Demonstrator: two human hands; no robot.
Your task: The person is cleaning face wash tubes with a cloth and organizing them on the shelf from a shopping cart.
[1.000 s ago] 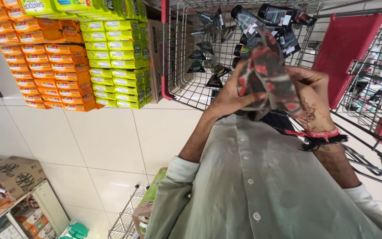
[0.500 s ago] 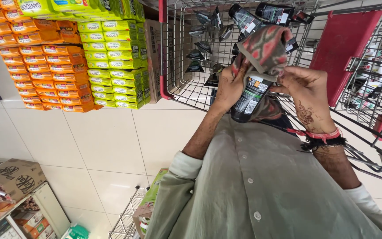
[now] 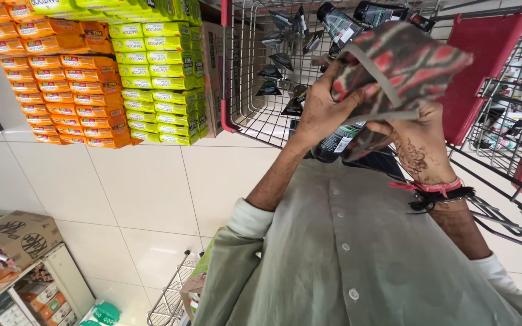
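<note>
Patterned pouch point(image 3: 403, 66) in both hands' grip

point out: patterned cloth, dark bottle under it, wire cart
patterned cloth point(image 3: 403, 63), head view, red and grey top face.
dark bottle point(image 3: 336, 140), head view, labelled body below the cloth.
wire cart point(image 3: 255, 90), head view, left mesh wall.

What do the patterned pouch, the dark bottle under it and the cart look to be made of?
Pouch: looks like soft woven cloth, matte, red-grey pattern with a tape strap; it folds in the hands. Bottle: probably glossy dark plastic with a printed label, mostly hidden. Cart: thin metal wire mesh, shiny grey, with red trim that looks like plastic.
</note>
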